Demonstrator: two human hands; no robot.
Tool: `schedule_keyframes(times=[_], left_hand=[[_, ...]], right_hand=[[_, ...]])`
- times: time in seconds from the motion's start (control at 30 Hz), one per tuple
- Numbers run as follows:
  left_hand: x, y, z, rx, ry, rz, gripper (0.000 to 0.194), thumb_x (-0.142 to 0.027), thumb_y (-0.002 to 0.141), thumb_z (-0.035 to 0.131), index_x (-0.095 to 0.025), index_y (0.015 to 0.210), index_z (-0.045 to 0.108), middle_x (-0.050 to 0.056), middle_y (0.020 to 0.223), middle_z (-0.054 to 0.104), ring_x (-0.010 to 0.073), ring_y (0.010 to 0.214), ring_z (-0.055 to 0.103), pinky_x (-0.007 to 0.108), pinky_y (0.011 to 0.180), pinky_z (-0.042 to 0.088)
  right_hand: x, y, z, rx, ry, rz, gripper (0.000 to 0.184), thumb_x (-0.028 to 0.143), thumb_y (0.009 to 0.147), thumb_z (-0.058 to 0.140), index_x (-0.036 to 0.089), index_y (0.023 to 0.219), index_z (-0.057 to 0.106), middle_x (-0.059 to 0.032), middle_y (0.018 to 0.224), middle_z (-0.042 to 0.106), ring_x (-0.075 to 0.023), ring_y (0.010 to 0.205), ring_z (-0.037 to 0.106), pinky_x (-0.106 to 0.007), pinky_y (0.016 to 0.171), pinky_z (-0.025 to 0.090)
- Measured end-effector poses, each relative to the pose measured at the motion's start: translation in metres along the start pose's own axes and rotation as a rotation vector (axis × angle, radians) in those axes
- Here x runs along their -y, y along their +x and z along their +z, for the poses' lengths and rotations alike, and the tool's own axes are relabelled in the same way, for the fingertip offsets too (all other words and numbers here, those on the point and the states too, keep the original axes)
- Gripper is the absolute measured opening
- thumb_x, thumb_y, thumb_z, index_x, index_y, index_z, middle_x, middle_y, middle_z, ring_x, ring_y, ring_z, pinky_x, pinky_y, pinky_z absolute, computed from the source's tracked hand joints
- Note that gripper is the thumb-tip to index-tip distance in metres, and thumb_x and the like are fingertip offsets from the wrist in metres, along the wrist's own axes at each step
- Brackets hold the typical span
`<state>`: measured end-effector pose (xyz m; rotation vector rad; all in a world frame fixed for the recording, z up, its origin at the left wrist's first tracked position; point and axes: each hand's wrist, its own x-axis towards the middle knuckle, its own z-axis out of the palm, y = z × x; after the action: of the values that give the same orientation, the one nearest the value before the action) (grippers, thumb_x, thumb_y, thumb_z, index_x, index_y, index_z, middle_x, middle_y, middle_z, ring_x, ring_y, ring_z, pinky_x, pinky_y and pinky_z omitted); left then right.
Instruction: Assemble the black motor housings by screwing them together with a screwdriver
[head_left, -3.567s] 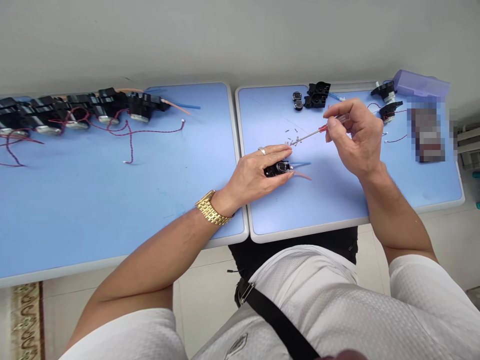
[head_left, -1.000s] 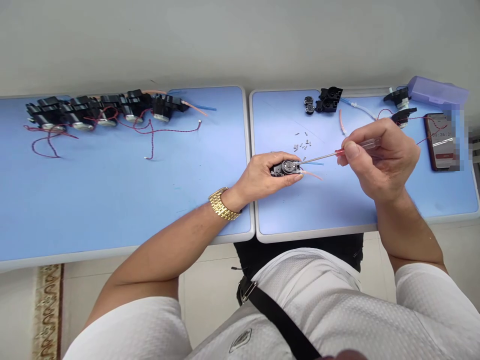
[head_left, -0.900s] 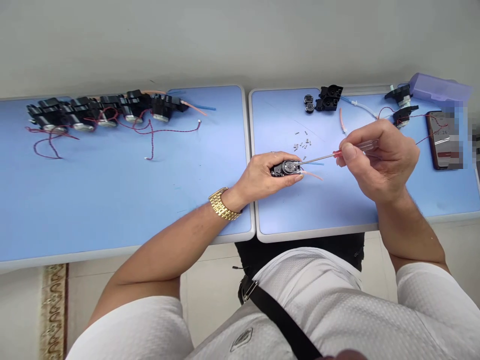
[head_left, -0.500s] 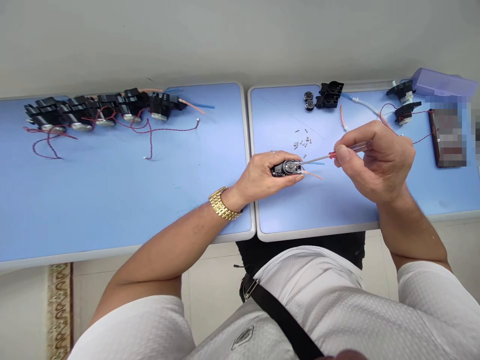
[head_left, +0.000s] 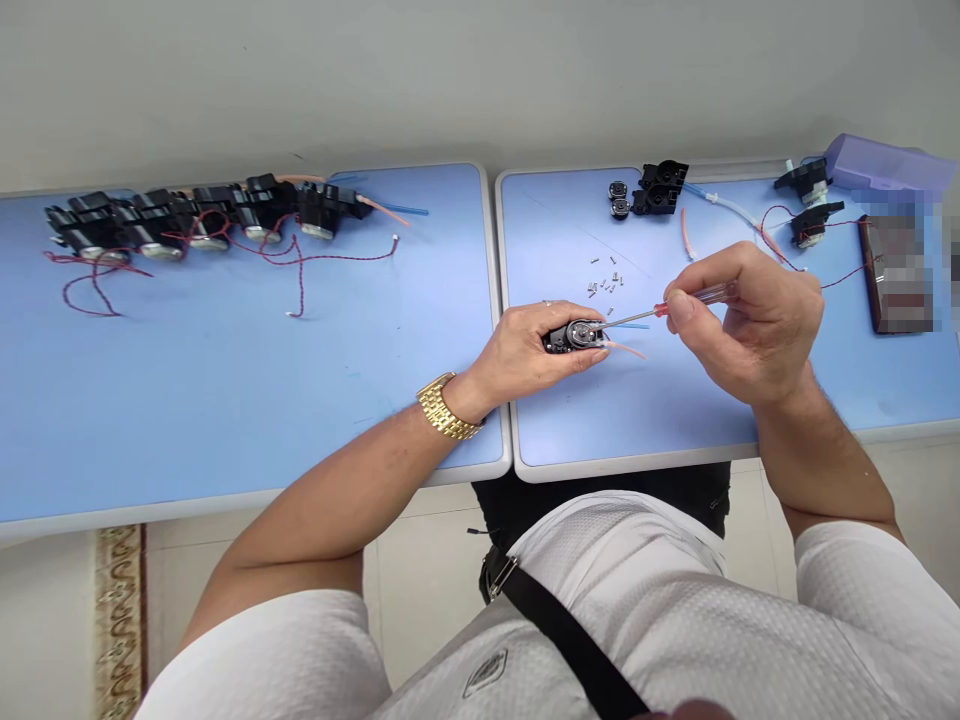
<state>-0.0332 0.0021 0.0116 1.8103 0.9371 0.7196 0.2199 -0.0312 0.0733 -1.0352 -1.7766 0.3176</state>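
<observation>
My left hand [head_left: 536,345] grips a small black pump unit [head_left: 581,335] with a round metallic face turned up. A blue tube and a pale orange tube stick out of its right end. In my right hand [head_left: 750,325] is a screwdriver [head_left: 634,317] with a clear and red handle, pinched between thumb and fingers. Its thin shaft slants down to the left, and the tip is at the upper right of the unit's round face. Whether a screw sits under the tip is too small to tell. Several loose screws [head_left: 604,284] lie just beyond the unit.
Black housings [head_left: 660,190] and two small round parts [head_left: 618,200] lie at the back. Several assembled units with red wires [head_left: 259,215] line the left table. More black parts [head_left: 810,210], a brown box [head_left: 896,275] and a purple case [head_left: 885,165] are on the right.
My right hand and the screwdriver have shifted slightly to the left, the tip staying at the unit. My left hand and the unit look unmoved.
</observation>
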Motion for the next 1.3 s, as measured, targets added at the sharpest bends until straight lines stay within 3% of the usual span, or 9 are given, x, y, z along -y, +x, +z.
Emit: schedule_keyframes(times=[0.4,0.8,0.97,1.3], left_hand=[[0.0013,-0.0004,-0.0001,0.007,0.003,0.017,0.050,-0.060,0.090,0.091,-0.020,0.120,0.089,0.009,0.114,0.089,0.0234,0.099,0.082,0.034,0.097,0.065],[-0.0008,-0.0002,-0.0003,0.010,-0.016,0.028,0.053,-0.063,0.090,0.088,-0.019,0.119,0.088,0.010,0.111,0.089,0.0225,0.096,0.081,0.032,0.091,0.065],[-0.0043,-0.0003,-0.0028,0.023,-0.047,0.074,0.045,-0.056,0.097,0.081,-0.018,0.119,0.088,0.011,0.109,0.088,0.0210,0.092,0.080,0.030,0.087,0.064],[0.0021,-0.0009,-0.0066,0.051,-0.042,0.066,0.051,-0.061,0.102,0.073,-0.019,0.125,0.088,0.011,0.113,0.088,0.0213,0.092,0.078,0.031,0.083,0.060]], right_hand=[[-0.0002,-0.0005,0.0025,-0.003,0.013,0.032,0.014,0.034,0.102,0.072,0.029,0.089,0.075,0.0048,0.072,0.075,-0.0138,0.053,0.067,-0.029,0.050,0.057],[0.0011,0.0011,0.0002,0.015,0.059,-0.022,0.013,0.018,0.100,0.072,0.028,0.093,0.075,0.0060,0.076,0.078,-0.0123,0.054,0.068,-0.028,0.052,0.055],[0.0001,0.0010,0.0005,0.021,0.028,-0.033,0.012,0.020,0.099,0.072,0.028,0.091,0.075,0.0063,0.075,0.078,-0.0121,0.053,0.067,-0.028,0.051,0.055],[-0.0003,-0.0003,0.0009,0.014,-0.004,0.012,0.014,0.032,0.102,0.071,0.029,0.089,0.076,0.0055,0.071,0.076,-0.0135,0.052,0.067,-0.029,0.050,0.056]])
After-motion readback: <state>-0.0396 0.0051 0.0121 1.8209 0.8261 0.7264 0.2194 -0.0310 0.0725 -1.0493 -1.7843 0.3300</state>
